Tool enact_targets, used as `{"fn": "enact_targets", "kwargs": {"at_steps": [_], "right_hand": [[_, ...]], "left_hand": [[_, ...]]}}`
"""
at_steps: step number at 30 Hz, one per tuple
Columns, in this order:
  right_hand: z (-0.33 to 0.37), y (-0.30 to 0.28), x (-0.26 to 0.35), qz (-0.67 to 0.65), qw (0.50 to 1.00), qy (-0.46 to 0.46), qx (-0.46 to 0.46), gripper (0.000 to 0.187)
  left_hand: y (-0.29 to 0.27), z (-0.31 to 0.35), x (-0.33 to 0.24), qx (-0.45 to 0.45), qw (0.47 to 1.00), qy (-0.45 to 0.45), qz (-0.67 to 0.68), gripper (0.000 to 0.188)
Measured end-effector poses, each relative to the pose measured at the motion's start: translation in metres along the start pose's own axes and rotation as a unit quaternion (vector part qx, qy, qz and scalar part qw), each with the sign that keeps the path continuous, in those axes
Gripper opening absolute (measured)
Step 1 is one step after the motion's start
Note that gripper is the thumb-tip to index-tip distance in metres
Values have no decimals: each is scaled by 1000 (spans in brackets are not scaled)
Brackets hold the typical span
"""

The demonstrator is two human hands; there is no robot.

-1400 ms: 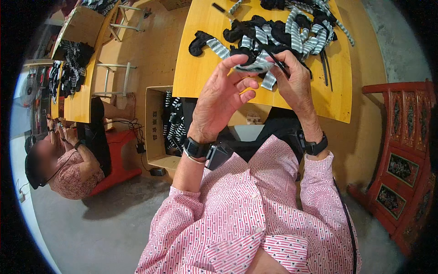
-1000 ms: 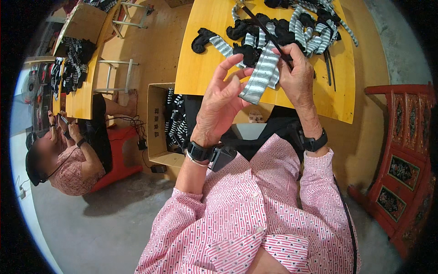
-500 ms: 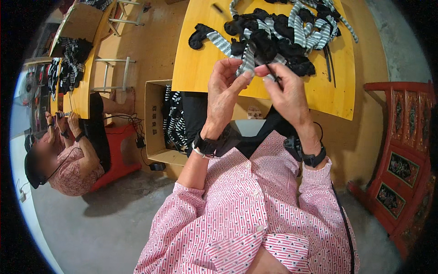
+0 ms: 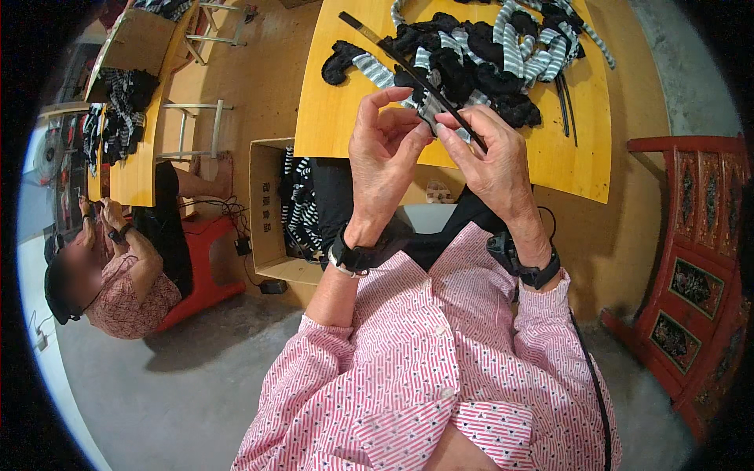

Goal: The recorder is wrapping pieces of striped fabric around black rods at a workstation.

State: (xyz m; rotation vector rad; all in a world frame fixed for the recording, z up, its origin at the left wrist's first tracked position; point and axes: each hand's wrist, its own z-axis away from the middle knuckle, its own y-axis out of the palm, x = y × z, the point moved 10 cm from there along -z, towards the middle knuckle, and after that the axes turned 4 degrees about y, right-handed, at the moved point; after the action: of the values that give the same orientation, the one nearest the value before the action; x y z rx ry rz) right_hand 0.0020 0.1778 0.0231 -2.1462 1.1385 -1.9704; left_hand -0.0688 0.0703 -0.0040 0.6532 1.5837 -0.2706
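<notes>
My left hand [image 4: 386, 153] pinches a small grey-and-white striped fabric tube [image 4: 430, 107] between thumb and fingertip, its other fingers curled. My right hand [image 4: 493, 161] grips a long thin black stick [image 4: 366, 33], which slants from the upper left down across the fabric into the fingers. The fingertips of both hands nearly meet at the tube. Whether the stick lies inside or against the fabric I cannot tell. Just beyond, a heap of striped tubes with black fabric parts [image 4: 479, 67] covers the table.
The yellow table [image 4: 577, 169] carries two dark sticks [image 4: 564, 110] right of the heap. Below its left edge stands a cardboard box [image 4: 271, 263] with striped fabric inside. A carved red wooden chair [image 4: 667, 314] is at right. Another person [image 4: 129, 290] sits at another table on the left.
The black stick has swung into a long diagonal across the fabric, its far end reaching up left. My left fingers have opened a little, and my right hand has closed in on the fabric.
</notes>
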Motion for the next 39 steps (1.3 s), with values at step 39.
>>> {"fn": "enact_targets", "kwargs": {"at_steps": [39], "right_hand": [[36,14,-2,26,991,10,-128,17]], "left_hand": [[-12,22,40,-40,981,-114,149,24]]}}
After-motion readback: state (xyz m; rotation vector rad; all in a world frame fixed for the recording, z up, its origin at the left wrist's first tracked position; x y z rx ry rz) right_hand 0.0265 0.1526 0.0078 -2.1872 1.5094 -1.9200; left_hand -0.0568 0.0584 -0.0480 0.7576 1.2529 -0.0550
